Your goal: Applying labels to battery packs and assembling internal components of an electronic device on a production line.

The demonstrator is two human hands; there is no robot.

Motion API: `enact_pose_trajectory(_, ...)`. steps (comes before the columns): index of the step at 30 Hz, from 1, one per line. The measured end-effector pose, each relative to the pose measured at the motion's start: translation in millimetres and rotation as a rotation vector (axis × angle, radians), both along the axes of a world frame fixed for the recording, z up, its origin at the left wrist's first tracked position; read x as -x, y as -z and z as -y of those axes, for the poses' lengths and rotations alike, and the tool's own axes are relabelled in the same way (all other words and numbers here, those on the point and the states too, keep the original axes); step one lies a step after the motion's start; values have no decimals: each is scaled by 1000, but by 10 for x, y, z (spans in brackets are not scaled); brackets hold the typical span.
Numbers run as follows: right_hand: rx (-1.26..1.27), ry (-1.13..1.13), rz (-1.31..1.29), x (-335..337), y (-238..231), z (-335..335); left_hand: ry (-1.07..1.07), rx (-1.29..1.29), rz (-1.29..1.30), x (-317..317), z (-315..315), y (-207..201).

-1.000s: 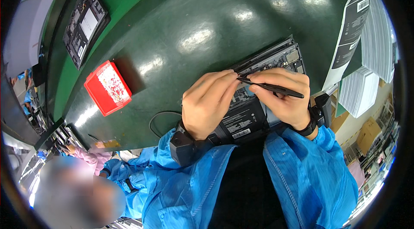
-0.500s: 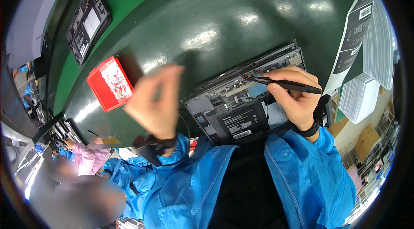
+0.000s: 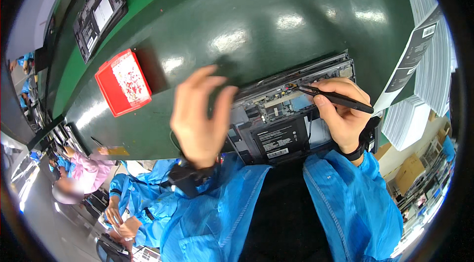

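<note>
An opened laptop base [image 3: 284, 114] lies tilted in front of me, its circuit board and black battery [image 3: 279, 139] exposed. My right hand [image 3: 345, 106] pinches a pair of black tweezers [image 3: 340, 99] over the laptop's right part. The tweezers' tips point left at the small cables along the board's far edge; whether they touch is too small to tell. Slightly blurred, my left hand [image 3: 200, 119] hovers at the laptop's left edge, fingers spread and nothing seen in them. It hides part of that edge.
A red tray [image 3: 109, 86] with a white, red-speckled area stands to the left. Another opened laptop base [image 3: 100, 14] lies on the far-left green strip. White stacked sheets [image 3: 412, 119] and a black-and-white printed sheet [image 3: 410, 59] border the right. Co-workers sit at lower left.
My left hand has moved right, from beside the red tray to the laptop's left edge, and its fingers have spread. The right hand still holds the tweezers over the board.
</note>
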State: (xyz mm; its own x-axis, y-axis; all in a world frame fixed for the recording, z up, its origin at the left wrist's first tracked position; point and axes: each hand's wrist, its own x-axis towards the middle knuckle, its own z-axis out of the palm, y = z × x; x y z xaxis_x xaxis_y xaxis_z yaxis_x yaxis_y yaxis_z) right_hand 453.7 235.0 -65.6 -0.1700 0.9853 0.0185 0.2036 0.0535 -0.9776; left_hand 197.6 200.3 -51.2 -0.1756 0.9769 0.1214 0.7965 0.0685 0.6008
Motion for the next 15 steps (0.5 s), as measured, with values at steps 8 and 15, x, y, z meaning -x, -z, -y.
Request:
enact_pose_trajectory(8, 121, 65, 47, 74, -39, 38, 287, -101, 209, -400, -114, 227)
enact_pose_trajectory(15, 151, 65, 86, 91, -94, 6, 341, -143, 192, -435, -149, 248)
